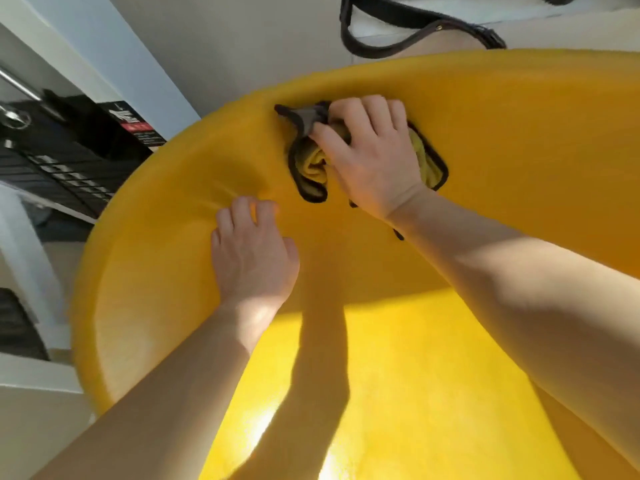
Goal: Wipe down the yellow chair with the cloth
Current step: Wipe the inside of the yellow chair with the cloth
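The yellow chair (502,109) fills most of the view, its curved backrest above and its sunlit seat below. A yellow cloth (313,168) with a dark border lies bunched against the upper backrest. My right hand (370,157) presses on the cloth, fingers gripping its folds. My left hand (252,251) rests on the backrest lower and to the left of the cloth, fingers curled into the fabric and pulling small creases in it.
A dark bag strap (408,26) lies behind the chair's top edge. At the left stand a white frame (114,53) and dark boxes with labels (86,147). A white ledge (31,368) sits at the lower left beside the chair.
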{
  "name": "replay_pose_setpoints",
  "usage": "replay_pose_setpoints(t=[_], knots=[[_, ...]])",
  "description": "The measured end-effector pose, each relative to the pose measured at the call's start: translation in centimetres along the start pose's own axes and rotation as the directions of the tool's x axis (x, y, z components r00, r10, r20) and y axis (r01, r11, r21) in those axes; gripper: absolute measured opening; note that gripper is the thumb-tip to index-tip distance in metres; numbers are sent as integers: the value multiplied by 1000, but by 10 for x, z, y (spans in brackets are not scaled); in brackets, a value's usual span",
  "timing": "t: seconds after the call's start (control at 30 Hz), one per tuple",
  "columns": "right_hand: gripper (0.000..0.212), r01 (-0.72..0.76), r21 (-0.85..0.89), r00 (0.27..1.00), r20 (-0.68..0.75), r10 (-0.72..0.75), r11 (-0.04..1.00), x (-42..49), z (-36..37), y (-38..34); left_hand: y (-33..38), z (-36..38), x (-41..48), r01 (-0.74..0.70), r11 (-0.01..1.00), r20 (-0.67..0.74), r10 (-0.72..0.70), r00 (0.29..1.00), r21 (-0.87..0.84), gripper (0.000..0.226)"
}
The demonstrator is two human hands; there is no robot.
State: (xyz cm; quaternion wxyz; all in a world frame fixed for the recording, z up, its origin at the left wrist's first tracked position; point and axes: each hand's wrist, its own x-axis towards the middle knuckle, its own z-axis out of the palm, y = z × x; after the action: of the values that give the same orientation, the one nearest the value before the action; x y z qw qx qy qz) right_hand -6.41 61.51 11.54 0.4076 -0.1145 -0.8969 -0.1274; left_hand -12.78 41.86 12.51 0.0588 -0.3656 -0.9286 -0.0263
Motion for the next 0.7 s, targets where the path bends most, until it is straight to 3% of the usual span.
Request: replay_pose_setpoints(t=[0.07,0.1,0.17,0.2,0.23,0.3,0.4,0.47,0.5,0.57,0.63,0.67,0.7], knots=[[21,61,37,998,7,-61,997,-14,10,-16,-8,0,-4,-43,999,-1,43,999,-18,49],[22,158,82,983,80,-165,984,-36,14,-23,-10,3,-7,-66,998,6,66,998,0,50],[25,353,204,863,306,-402,913,-95,14,-22,-8,10,-15,-87,995,52,84,995,44,52],[27,389,230,796,404,-451,892,-121,6,-14,-4,14,-20,-88,995,87,83,993,52,55],[27,386,225,766,462,-447,894,-139,-4,-1,3,17,-23,-90,995,120,83,989,49,57],[24,347,110,833,421,-360,931,-145,-26,33,24,21,-28,-90,996,178,86,980,16,60],[24,133,-188,982,156,-104,973,-110,-61,97,68,23,-29,-117,991,199,126,972,-60,62],[21,-62,-264,998,-2,64,962,-102,-77,125,102,26,-26,-128,985,192,148,970,-112,63],[21,-90,-251,996,5,94,964,-112,-81,130,119,27,-25,-134,982,192,158,969,-135,63],[20,81,-164,970,239,-40,983,-161,-89,126,151,29,-25,-148,974,202,182,962,-171,63],[20,317,17,814,508,-281,948,-201,-105,124,177,30,-29,-184,964,209,223,952,-190,63],[24,342,43,779,546,-309,939,-202,-113,130,187,31,-32,-214,957,201,253,946,-197,63],[26,320,-14,818,509,-269,947,-194,-120,141,196,32,-35,-245,948,185,282,941,-203,62]])
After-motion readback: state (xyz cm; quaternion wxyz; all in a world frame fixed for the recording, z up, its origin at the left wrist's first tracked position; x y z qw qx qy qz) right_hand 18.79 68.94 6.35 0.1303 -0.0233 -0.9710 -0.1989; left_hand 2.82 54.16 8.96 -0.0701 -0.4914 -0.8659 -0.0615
